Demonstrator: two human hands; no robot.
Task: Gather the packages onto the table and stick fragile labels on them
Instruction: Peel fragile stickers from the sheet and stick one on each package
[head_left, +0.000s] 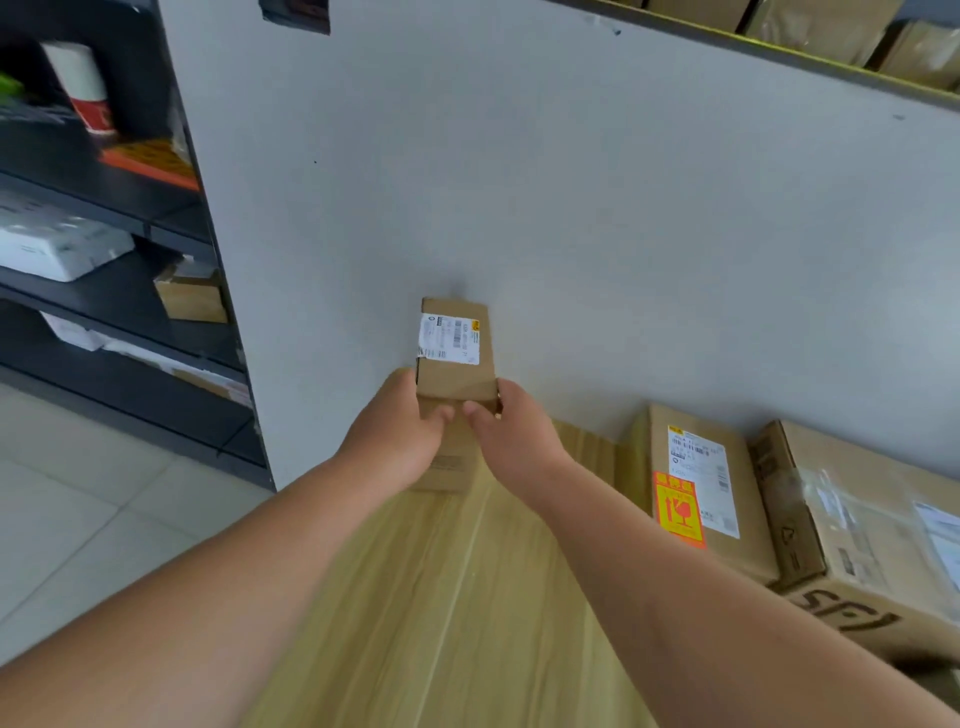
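Package: small cardboard box, probably light and stiff.
Grip: left hand and right hand clasp its near end above the table.

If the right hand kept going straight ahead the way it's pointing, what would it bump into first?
The right hand grips the small cardboard box, so that is in front of it. Beyond it, the grey wall panel comes first. It seems to be right behind the box, though depth is hard to judge.

Fingers of the left hand and right hand hide behind the small box. Its white label is too small to read. At the tabletop's right edge, the picture cuts off the large box.
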